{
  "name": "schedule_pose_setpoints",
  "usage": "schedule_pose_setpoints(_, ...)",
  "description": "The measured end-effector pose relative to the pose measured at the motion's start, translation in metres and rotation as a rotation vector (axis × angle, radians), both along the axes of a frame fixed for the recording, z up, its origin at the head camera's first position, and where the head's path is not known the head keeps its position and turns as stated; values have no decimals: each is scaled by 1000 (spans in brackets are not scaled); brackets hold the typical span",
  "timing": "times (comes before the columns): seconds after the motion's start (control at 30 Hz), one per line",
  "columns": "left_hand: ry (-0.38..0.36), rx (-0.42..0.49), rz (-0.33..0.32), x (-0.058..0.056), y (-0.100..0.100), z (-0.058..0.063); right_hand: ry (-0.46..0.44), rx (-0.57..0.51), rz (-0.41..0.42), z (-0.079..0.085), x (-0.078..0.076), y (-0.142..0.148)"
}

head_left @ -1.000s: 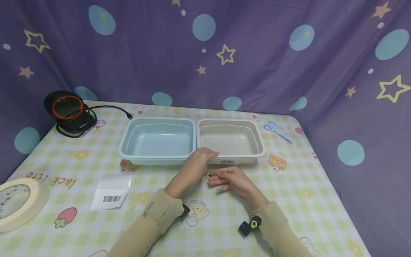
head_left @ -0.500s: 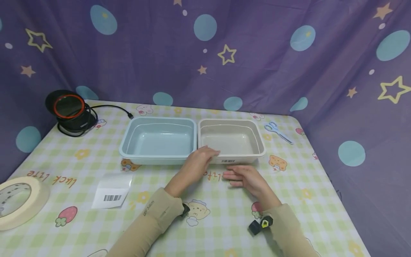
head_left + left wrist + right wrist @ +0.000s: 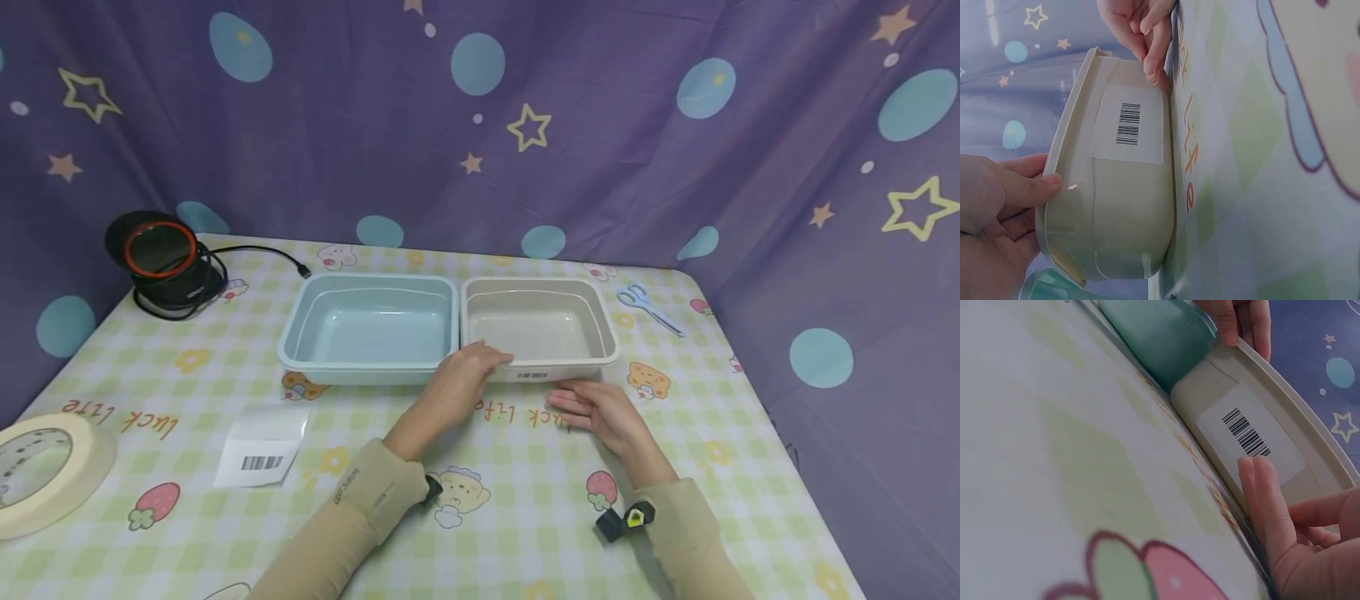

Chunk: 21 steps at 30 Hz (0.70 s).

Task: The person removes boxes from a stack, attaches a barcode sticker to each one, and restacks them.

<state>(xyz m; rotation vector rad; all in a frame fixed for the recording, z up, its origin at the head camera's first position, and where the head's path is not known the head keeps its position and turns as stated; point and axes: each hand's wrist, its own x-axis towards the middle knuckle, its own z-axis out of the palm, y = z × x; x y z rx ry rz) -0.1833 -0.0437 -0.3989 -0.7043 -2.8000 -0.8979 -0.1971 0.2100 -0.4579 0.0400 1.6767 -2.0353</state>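
A beige plastic bin (image 3: 536, 323) stands beside a light blue bin (image 3: 375, 329). With thumb outside and fingers over the rim, my left hand (image 3: 467, 373) grips the beige bin's near left corner. On the bin's front wall is a white barcode label (image 3: 1127, 125). My right hand (image 3: 603, 414) is at that wall, fingers fairly straight and fingertips at the label's edge in the right wrist view; whether they press cannot be told. The right hand holds nothing.
A label sheet with a barcode (image 3: 258, 458) lies left of my left forearm. A roll of masking tape (image 3: 93, 471) sits at the left edge. Blue scissors (image 3: 651, 310) lie right of the bins. A black device with a cable (image 3: 168, 267) stands back left.
My right hand has moved rightward along the front of the beige bin, from near my left hand towards the bin's right end. My left hand has stayed on the rim.
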Motion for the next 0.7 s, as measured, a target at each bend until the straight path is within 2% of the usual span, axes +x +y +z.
schedule_pose_setpoints(0.4,17,34,1,0,0,-1,-8,38,-20,5,2,-3)
schedule_pose_setpoints(0.7,61,75,3,1,-2,3,63,14,6,11,2,-2)
